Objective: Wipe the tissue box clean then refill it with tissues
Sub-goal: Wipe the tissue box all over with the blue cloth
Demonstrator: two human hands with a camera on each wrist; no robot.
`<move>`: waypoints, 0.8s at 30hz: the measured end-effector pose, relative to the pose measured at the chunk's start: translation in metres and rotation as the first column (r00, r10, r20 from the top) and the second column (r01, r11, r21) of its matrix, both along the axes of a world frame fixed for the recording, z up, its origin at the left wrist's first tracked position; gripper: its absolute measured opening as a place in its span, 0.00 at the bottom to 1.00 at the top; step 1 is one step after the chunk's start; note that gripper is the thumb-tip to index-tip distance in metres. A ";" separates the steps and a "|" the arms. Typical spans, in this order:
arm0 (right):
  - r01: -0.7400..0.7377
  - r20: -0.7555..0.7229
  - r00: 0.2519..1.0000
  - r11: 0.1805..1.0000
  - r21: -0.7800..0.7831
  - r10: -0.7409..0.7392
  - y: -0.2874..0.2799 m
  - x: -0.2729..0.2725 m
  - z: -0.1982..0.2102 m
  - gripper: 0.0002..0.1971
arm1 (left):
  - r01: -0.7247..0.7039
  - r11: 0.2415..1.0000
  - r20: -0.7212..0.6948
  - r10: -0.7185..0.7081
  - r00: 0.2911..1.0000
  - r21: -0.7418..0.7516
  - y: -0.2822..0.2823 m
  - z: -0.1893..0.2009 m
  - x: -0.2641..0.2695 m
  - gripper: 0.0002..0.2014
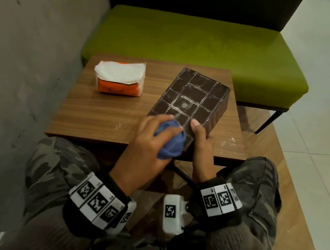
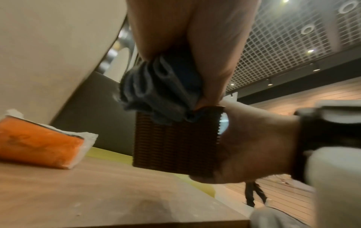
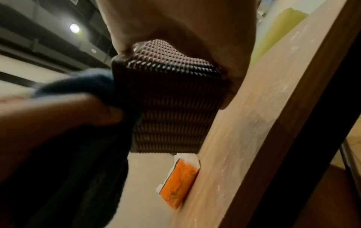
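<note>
The tissue box (image 1: 193, 101), dark brown with a grid of pale lines on the face turned up, lies on the table (image 1: 102, 111) with its near end close to the table's front edge. The left hand (image 1: 146, 141) has its fingers curled round a bunched blue cloth (image 1: 171, 140) and presses it on the box's near left corner. The right hand (image 1: 201, 143) grips the box's near right corner, thumb on top and the other fingers down the side. The pack of tissues (image 1: 119, 79), orange wrapper with white sheets showing at the top, sits well to the left of the box, toward the wall.

Judging from this, the wiping is only partly done: white smears and dust show across the middle of the box's upper face and along the grid lines, so stopping here would leave it dirty. The box sits so near the front edge that a hard stroke toward the person could drag it off if the right hand's hold slackens. White specks lie on the table to the right of the box; a wiped face laid down there would pick them up again. The bunched cloth may only skim the grooves. No opening shows on the upper face, so the box probably must be turned before refilling.
</note>
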State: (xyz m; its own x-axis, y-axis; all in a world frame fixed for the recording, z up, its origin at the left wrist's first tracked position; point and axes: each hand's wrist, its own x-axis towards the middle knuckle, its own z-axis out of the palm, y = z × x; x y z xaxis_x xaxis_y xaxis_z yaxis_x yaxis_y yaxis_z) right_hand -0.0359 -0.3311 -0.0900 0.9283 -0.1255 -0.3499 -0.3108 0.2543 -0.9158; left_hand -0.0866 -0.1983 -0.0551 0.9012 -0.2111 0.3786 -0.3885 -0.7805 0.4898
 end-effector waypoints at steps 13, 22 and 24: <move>0.065 0.149 0.987 0.998 -0.003 -0.064 0.000 -0.009 0.020 0.49 | 0.013 1.000 -0.017 -0.013 1.000 -0.024 0.005 0.008 -0.004 0.30; 0.048 0.164 0.985 0.999 0.016 -0.050 0.000 -0.010 0.020 0.47 | -0.038 0.997 -0.003 0.038 0.999 -0.071 0.012 0.012 0.000 0.27; 0.044 0.160 0.986 0.999 0.030 -0.048 -0.001 -0.010 0.020 0.45 | 0.027 0.999 -0.003 -0.027 1.000 -0.025 0.009 0.008 -0.005 0.27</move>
